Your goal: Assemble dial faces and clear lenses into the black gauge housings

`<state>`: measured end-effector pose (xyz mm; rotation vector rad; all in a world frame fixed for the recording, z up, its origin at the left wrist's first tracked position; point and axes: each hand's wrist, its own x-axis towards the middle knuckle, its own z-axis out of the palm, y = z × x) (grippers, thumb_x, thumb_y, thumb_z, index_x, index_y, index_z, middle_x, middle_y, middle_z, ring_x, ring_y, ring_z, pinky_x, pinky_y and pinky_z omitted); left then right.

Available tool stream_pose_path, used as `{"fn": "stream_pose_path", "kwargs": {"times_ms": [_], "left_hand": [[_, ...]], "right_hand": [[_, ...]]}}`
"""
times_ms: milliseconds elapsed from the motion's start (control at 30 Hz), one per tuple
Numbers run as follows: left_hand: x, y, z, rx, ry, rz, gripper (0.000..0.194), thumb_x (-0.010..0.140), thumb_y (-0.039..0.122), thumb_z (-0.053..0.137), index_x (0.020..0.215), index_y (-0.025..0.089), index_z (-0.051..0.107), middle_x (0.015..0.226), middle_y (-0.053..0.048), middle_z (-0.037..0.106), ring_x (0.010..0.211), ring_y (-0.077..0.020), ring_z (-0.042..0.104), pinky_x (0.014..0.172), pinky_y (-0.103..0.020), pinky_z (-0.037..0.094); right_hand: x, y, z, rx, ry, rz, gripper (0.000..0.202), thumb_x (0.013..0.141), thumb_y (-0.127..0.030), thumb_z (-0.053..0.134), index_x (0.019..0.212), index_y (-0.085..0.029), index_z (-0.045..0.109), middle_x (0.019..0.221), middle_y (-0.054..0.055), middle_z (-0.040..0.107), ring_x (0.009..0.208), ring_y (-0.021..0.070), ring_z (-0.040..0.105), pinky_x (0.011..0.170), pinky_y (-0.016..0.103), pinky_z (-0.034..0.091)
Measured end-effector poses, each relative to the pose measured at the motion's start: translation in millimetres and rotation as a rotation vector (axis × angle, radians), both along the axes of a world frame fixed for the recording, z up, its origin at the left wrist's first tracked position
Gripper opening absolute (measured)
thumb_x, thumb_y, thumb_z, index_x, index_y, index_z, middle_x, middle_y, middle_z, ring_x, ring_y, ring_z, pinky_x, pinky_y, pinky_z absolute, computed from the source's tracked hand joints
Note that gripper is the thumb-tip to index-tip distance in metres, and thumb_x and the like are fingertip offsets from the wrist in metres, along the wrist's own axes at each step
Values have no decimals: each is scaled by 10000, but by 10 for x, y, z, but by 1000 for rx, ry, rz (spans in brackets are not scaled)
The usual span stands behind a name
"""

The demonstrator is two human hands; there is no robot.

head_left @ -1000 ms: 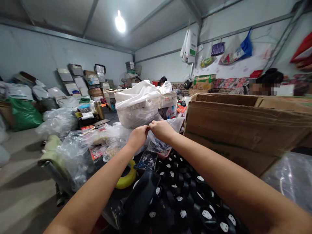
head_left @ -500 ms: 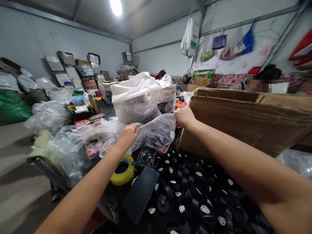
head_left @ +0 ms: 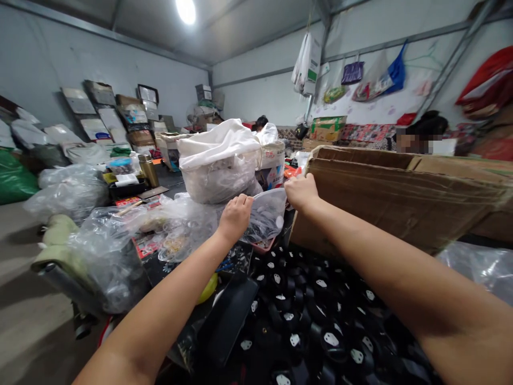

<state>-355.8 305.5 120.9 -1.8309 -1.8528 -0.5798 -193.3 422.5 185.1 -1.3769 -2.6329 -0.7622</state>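
Bag (head_left: 269, 211) clear, held between both hands, just above pink tray (head_left: 265, 245). Left hand (head_left: 235, 216): grip pinching bag's top edge. Right hand (head_left: 301, 193): grip pinching its right corner, beside carton (head_left: 401, 200). White sack (head_left: 218, 163) behind bag. Black parts (head_left: 296, 310) and phone (head_left: 227, 318) nearer. Tape (head_left: 207, 289) partly hidden by left forearm.

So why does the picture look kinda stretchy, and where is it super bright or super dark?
In the head view, the bulb is washed out to white; in that same view, the clear bag has shiny streaks, the cardboard box looks stretched, probably by a wide lens, and the black parts blend together in the dark.
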Motion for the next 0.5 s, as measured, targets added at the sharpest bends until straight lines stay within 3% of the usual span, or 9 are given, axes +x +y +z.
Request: {"fn": "stream_pose_path", "kwargs": {"times_ms": [267, 400, 500], "left_hand": [[-98, -47, 13, -55, 7, 93, 221, 897, 315, 558, 1037, 154, 612, 1059, -63, 639, 965, -203, 612, 864, -437, 492], [43, -104, 13, -114, 12, -35, 112, 888, 212, 547, 918, 167, 645, 971, -51, 668, 1015, -212, 595, 953, -449, 435], [224, -240, -26, -147, -9, -165, 168, 854, 116, 519, 872, 201, 662, 924, -51, 690, 1054, -213, 581, 1080, -427, 326]], "right_hand": [[3, -29, 13, -33, 72, 24, 281, 908, -366, 570, 1084, -151, 606, 1123, 74, 620, 1034, 227, 588, 907, 466, 460], [-62, -153, 33, -83, 133, 195, 263, 939, -334, 520, 1069, -127, 618, 1150, 106, 611, 1094, 237, 562, 949, 452, 429], [-178, -277, -64, -187, 134, 364, 257, 947, -339, 513, 1072, -139, 615, 1091, 74, 634, 977, 188, 612, 855, 375, 500]]}}
